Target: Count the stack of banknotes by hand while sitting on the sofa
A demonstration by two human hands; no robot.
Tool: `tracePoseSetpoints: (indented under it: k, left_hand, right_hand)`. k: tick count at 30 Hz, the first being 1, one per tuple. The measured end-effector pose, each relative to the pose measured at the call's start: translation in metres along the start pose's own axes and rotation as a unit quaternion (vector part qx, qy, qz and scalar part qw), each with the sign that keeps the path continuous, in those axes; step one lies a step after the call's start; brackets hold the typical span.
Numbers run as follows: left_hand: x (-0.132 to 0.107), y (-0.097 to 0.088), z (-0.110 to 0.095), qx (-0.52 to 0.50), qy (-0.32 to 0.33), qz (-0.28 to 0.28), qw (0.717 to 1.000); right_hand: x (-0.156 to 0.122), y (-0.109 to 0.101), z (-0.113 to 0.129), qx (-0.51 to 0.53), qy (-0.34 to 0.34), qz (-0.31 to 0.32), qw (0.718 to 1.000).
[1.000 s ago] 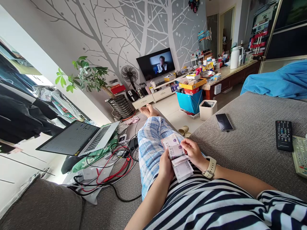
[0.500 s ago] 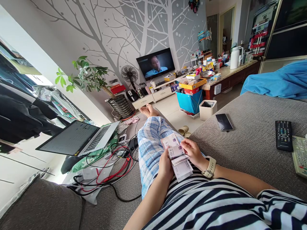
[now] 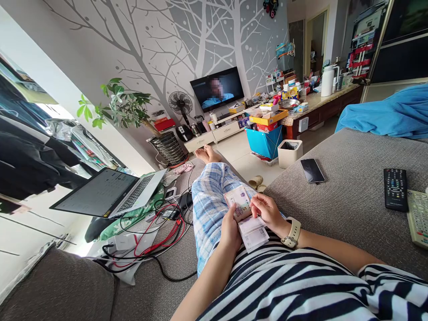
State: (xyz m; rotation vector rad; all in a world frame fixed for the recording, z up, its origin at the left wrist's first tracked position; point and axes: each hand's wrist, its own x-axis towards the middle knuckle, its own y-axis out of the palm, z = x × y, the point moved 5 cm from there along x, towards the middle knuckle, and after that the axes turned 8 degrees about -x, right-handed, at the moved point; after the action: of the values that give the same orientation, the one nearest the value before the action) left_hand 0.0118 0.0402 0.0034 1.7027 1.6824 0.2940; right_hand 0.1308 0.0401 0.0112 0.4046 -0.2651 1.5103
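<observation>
A stack of banknotes [image 3: 247,218] rests over my lap, above blue plaid trousers. My left hand [image 3: 230,229] grips the stack from the left side, fingers wrapped round its edge. My right hand [image 3: 267,213], with a pale watch on the wrist, pinches the notes from the right, its thumb lying on the top note, which shows a purple figure 5. The lower notes fan out toward my striped shirt.
A black phone [image 3: 312,170] and a black remote [image 3: 396,188] lie on the grey sofa [image 3: 351,196] to my right. An open laptop [image 3: 110,192] and tangled cables [image 3: 157,236] sit at my left. A white bin [image 3: 289,152] and a blue box [image 3: 264,140] stand on the floor ahead.
The top note has been shifted forward over the stack by my right thumb, and a note with a purple 5 now shows. Both hands stay over my lap.
</observation>
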Motion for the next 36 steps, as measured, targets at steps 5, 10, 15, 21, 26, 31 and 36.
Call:
tracePoseSetpoints:
  k: [5,10,15,21,26,31,36]
  left_hand:
    - [0.002,-0.002,0.001,-0.011,-0.006,0.004,1.0]
    - [0.001,-0.004,0.0,0.011,0.007,-0.006,1.0]
    - [0.001,-0.003,-0.002,0.025,0.03,-0.001,0.999]
    - [0.001,-0.003,0.0,0.016,0.015,0.002,1.0]
    - [-0.001,-0.003,-0.001,0.033,0.037,0.011,0.999]
    - [-0.002,-0.002,-0.001,0.041,0.045,0.021,0.998]
    - [0.0,-0.003,0.0,0.024,0.042,0.018,0.999]
  right_hand:
    - [0.002,-0.002,-0.005,-0.012,0.006,-0.014,1.0]
    - [0.005,-0.008,-0.016,-0.009,0.053,-0.069,0.996]
    - [0.006,-0.009,-0.021,-0.039,0.039,-0.066,0.996]
    - [0.004,-0.009,-0.02,-0.066,0.041,-0.062,0.995]
    - [0.005,-0.009,-0.024,-0.028,0.05,-0.07,0.996]
    - [0.006,-0.012,-0.025,-0.072,0.032,-0.081,0.994]
    - [0.004,-0.012,-0.023,-0.099,0.028,-0.08,0.992]
